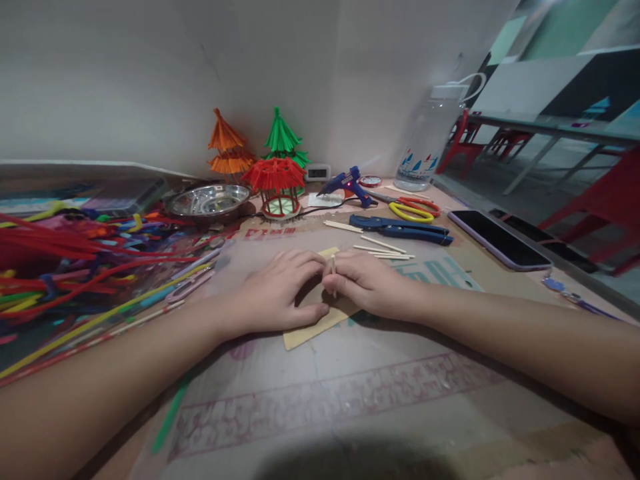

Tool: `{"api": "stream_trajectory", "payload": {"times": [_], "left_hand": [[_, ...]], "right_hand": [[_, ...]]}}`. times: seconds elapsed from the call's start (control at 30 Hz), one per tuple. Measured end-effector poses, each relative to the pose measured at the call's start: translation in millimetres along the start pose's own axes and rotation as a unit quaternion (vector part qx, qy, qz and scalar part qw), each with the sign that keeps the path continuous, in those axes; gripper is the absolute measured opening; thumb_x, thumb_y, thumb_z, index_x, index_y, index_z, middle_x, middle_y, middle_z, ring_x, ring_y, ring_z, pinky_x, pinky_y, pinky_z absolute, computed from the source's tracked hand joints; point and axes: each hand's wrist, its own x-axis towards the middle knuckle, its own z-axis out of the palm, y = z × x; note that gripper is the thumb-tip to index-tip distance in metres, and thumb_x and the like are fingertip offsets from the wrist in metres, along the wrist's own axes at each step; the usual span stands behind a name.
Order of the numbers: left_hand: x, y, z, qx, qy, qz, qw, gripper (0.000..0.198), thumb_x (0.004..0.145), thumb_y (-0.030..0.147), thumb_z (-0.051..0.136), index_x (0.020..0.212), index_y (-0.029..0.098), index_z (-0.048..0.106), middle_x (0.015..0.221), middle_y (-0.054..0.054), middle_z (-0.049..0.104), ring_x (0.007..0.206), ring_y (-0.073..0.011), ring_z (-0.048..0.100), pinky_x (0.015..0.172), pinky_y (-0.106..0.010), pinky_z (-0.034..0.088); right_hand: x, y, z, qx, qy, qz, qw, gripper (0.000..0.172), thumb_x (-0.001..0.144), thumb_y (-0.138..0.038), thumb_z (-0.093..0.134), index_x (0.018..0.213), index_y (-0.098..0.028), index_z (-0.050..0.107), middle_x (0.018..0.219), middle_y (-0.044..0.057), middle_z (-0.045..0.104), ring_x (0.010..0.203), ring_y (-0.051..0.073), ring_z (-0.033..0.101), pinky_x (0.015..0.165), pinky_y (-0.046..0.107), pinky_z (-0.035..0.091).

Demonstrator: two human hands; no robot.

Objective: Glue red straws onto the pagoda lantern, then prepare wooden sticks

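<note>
My right hand (367, 283) pinches a short pale wooden stick (333, 263) upright between thumb and fingers, over a small yellow card (300, 338). My left hand (285, 290) rests on the card, thumb apart from the other fingers, its fingertips close beside the stick. The hands hide much of the card and the stick's lower end. Just beyond my right hand, several loose wooden sticks (384, 253) lie near a blue cutter (400, 228).
A glue gun (347, 183) with a lit red light, scissors (415, 209), a bottle (425, 137) and a phone (495, 237) stand or lie behind and right. Pipe-cleaner pavilions (277, 180) and a metal bowl (210, 202) are at the back; colourful pipe cleaners (65, 267) heap up left.
</note>
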Motion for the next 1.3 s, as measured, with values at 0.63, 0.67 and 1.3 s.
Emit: {"api": "stream_trajectory", "payload": {"times": [0.63, 0.67, 1.3], "left_hand": [[0.3, -1.6, 1.5, -0.005, 0.017, 0.009, 1.0, 0.026, 0.089, 0.047, 0.062, 0.097, 0.022, 0.059, 0.109, -0.007, 0.062, 0.109, -0.0275, 0.056, 0.099, -0.045, 0.046], [0.4, -1.7, 1.7, -0.006, 0.019, 0.01, 1.0, 0.026, 0.089, 0.047, 0.062, 0.096, 0.022, 0.059, 0.108, -0.007, 0.062, 0.108, -0.0273, 0.056, 0.098, -0.045, 0.046], [0.3, -2.6, 2.4, -0.006, 0.023, 0.01, 1.0, 0.028, 0.089, 0.047, 0.062, 0.099, 0.022, 0.056, 0.112, -0.008, 0.061, 0.112, -0.0292, 0.056, 0.1, -0.047, 0.046]], "right_hand": [[1.6, -0.9, 2.6, 0.03, 0.006, -0.012, 0.999, 0.036, 0.107, -0.033, 0.043, 0.081, -0.019, 0.063, 0.08, 0.004, 0.069, 0.08, 0.018, 0.061, 0.079, 0.031, 0.045], [1.8, -1.1, 3.2, 0.025, 0.009, -0.015, 1.0, 0.035, 0.107, -0.034, 0.043, 0.082, -0.019, 0.064, 0.08, 0.005, 0.069, 0.081, 0.019, 0.061, 0.08, 0.032, 0.045], [4.2, -2.3, 2.9, 0.008, 0.01, -0.031, 0.999, 0.034, 0.106, -0.032, 0.041, 0.081, -0.019, 0.06, 0.081, 0.006, 0.067, 0.082, 0.02, 0.058, 0.081, 0.033, 0.043]]}}
